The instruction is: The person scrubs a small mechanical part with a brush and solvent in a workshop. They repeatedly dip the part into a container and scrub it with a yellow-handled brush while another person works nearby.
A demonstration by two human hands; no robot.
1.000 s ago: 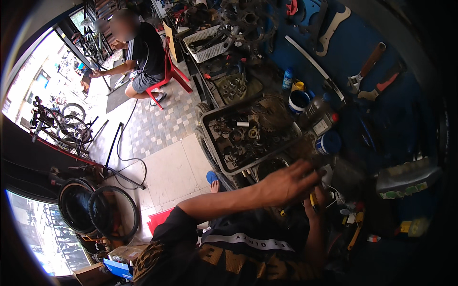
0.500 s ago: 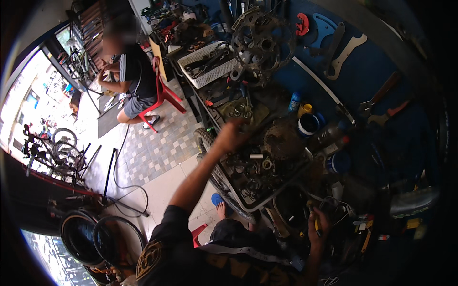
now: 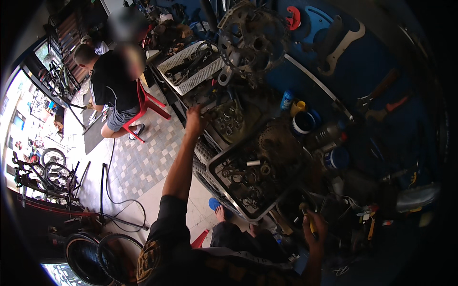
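Observation:
My left hand (image 3: 195,121) is stretched out over the bench's near edge, left of a group of metal sockets or rings (image 3: 229,120) on a dark cloth. Its fingers are too dark and small to show whether they hold anything. Low on the right, my right hand (image 3: 316,231) is closed around a tool with a yellow handle (image 3: 312,223); its working end is hard to make out. Between the hands sits a metal-rimmed tray (image 3: 224,194) of greasy small parts, with a pale cylinder (image 3: 253,163) among them.
A white perforated basket (image 3: 200,76) of tools and large chainrings (image 3: 255,45) lie farther back. A blue can (image 3: 286,100) and an open tub (image 3: 303,125) stand right of the tray. Someone sits on a red chair (image 3: 150,105) at left. A bicycle tyre (image 3: 204,177) stands below the bench edge.
My left hand has moved left, from over the sockets to the bench edge. My right hand still grips the yellow-handled tool. The view has shifted, and the seated person has turned and leaned forward.

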